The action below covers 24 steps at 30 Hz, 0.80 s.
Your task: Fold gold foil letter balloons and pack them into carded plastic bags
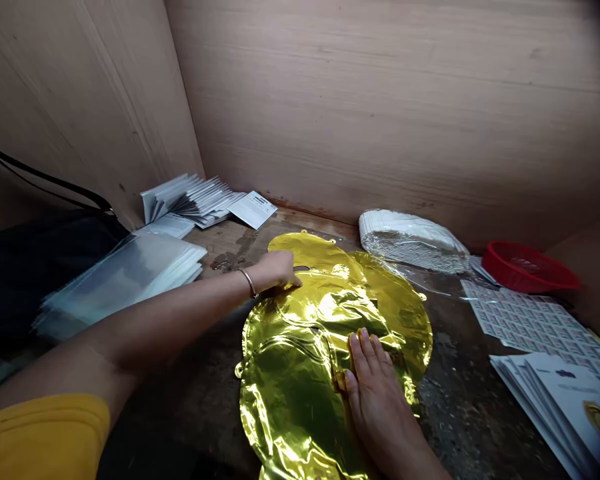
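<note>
Flat, uninflated gold foil balloons (290,373) lie overlapping in front of me, shiny and creased, with small tabs along their rims. At the upper part of the pile, my left hand (279,268) is closed with its fingers curled at the foil; the fingertips are partly hidden. A bangle circles that wrist. My right hand (375,387) lies flat on the foil at the lower right, fingers stretched out and pressing the surface.
Clear plastic sleeves (135,273) and a stack of white cards (200,200) are on the left. At the back stands a plastic-wrapped white bundle (410,240). On the right are a red basket (525,267), sticker sheets (535,317) and printed cards (555,400). Wooden walls enclose the table.
</note>
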Motion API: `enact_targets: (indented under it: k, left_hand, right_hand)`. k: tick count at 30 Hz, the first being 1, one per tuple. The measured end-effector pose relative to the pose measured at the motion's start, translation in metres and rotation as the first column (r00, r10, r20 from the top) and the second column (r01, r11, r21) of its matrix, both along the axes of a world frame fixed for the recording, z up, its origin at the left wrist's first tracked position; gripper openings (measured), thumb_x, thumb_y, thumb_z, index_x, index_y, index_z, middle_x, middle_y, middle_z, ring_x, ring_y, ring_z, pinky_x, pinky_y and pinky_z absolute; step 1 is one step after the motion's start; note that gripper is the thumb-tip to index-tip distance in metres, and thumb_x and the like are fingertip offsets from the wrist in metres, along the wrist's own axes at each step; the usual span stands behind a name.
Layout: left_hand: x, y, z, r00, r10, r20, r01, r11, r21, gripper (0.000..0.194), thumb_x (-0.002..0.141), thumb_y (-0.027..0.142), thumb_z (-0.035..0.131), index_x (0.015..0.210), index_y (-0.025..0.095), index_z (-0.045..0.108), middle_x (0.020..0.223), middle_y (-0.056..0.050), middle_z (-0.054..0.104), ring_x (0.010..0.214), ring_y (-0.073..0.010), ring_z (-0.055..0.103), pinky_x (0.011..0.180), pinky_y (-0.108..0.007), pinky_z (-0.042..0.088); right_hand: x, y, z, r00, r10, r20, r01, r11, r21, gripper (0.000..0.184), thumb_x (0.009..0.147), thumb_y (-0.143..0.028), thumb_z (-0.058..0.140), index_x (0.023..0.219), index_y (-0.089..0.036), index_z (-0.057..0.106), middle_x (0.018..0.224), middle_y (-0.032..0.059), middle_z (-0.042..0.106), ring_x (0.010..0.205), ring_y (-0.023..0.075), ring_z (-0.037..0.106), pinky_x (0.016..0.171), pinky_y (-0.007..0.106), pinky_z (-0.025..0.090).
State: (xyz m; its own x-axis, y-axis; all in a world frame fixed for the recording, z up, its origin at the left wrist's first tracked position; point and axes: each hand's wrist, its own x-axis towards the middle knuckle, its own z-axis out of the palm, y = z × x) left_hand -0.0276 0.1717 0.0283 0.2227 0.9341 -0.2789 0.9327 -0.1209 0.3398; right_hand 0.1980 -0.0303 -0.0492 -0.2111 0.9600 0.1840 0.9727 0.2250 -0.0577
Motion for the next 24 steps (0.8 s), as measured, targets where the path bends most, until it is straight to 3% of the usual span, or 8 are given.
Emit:
enact_targets:
  k: [4, 8, 10, 13, 16, 19, 21, 24]
  left_hand:
    - [0.012, -0.002, 0.006, 1.000, 0.001, -0.021, -0.003, 0.994, -0.105, 0.032, 0.091, 0.037, 0.061, 0.113, 0.015, 0.061, 0.115, -0.008, 0.062, 0.101, -0.0226, 0.061, 0.086, -0.041, 0.052]
    - [0.013, 0.003, 0.006, 0.997, 0.033, 0.066, -0.021, 0.983, -0.183, 0.032, 0.093, 0.035, 0.058, 0.119, 0.016, 0.058, 0.120, -0.008, 0.059, 0.103, -0.0232, 0.060, 0.087, -0.042, 0.053]
    - [0.010, 0.004, 0.005, 0.985, 0.065, 0.161, -0.033, 0.980, -0.196, 0.030, 0.093, 0.035, 0.058, 0.115, 0.015, 0.059, 0.116, -0.007, 0.061, 0.099, -0.0217, 0.062, 0.084, -0.040, 0.054]
    - [0.001, -0.001, 0.005, 0.923, 0.146, 0.355, -0.075, 0.976, -0.207, 0.022, 0.082, 0.031, 0.071, 0.088, 0.011, 0.064, 0.087, -0.003, 0.065, 0.082, -0.0203, 0.064, 0.071, -0.032, 0.054]
    - [-0.006, -0.023, 0.006, 0.776, 0.259, 0.576, -0.138, 0.959, -0.246, 0.022, 0.074, 0.029, 0.074, 0.075, 0.015, 0.057, 0.067, -0.001, 0.063, 0.068, -0.0187, 0.065, 0.059, -0.026, 0.050]
    - [-0.004, -0.064, 0.007, 0.578, 0.350, 0.737, -0.163, 0.935, -0.316, 0.020, 0.083, 0.036, 0.059, 0.091, 0.018, 0.054, 0.082, -0.004, 0.068, 0.073, -0.0173, 0.068, 0.062, -0.027, 0.054]
    - [0.003, -0.098, 0.006, 0.444, 0.418, 0.792, -0.188, 0.908, -0.374, 0.024, 0.083, 0.039, 0.056, 0.095, 0.020, 0.050, 0.088, -0.004, 0.068, 0.075, -0.0174, 0.069, 0.066, -0.030, 0.057]
    - [0.015, -0.140, 0.004, 0.103, 0.572, 0.814, -0.204, 0.813, -0.546, 0.032, 0.074, 0.038, 0.068, 0.094, 0.020, 0.051, 0.084, -0.004, 0.069, 0.073, -0.0192, 0.069, 0.070, -0.034, 0.058]
  right_hand:
    - [0.000, -0.001, 0.003, 1.000, -0.006, -0.011, 0.006, 1.000, -0.011, 0.051, 0.094, -0.023, 0.036, 0.141, -0.005, 0.045, 0.152, 0.0180, 0.033, 0.141, 0.0346, 0.026, 0.109, 0.054, 0.036]
    - [-0.003, -0.001, 0.004, 0.999, -0.022, -0.025, 0.021, 0.999, -0.033, 0.051, 0.093, -0.021, 0.036, 0.141, -0.005, 0.044, 0.152, 0.0174, 0.032, 0.142, 0.0339, 0.024, 0.110, 0.054, 0.035]
    - [-0.003, -0.001, 0.001, 0.999, -0.032, -0.035, 0.031, 0.999, -0.038, 0.051, 0.093, -0.020, 0.037, 0.141, -0.005, 0.044, 0.152, 0.0169, 0.033, 0.142, 0.0338, 0.024, 0.110, 0.054, 0.035]
    - [0.002, -0.001, 0.003, 0.997, -0.001, -0.074, -0.001, 1.000, -0.022, 0.050, 0.093, -0.020, 0.038, 0.140, -0.005, 0.046, 0.151, 0.0181, 0.035, 0.141, 0.0347, 0.026, 0.108, 0.056, 0.036]
    - [0.012, -0.003, 0.023, 0.975, 0.099, -0.198, -0.078, 0.991, 0.112, 0.047, 0.095, -0.023, 0.040, 0.140, -0.008, 0.045, 0.149, 0.0174, 0.040, 0.140, 0.0328, 0.031, 0.106, 0.054, 0.040]
    - [0.017, -0.008, 0.058, 0.939, 0.151, -0.309, -0.023, 0.924, 0.381, 0.049, 0.093, -0.027, 0.053, 0.141, -0.018, 0.044, 0.140, 0.0135, 0.051, 0.130, 0.0299, 0.046, 0.103, 0.049, 0.043]
    - [0.013, -0.009, 0.076, 0.946, 0.167, -0.278, -0.017, 0.882, 0.472, 0.055, 0.090, -0.026, 0.060, 0.142, -0.022, 0.042, 0.137, 0.0120, 0.054, 0.122, 0.0292, 0.053, 0.101, 0.048, 0.043]
    - [0.003, -0.006, 0.086, 0.956, 0.232, -0.181, -0.129, 0.883, 0.452, 0.054, 0.090, -0.017, 0.058, 0.141, -0.019, 0.043, 0.135, 0.0117, 0.057, 0.114, 0.0269, 0.057, 0.097, 0.044, 0.045]
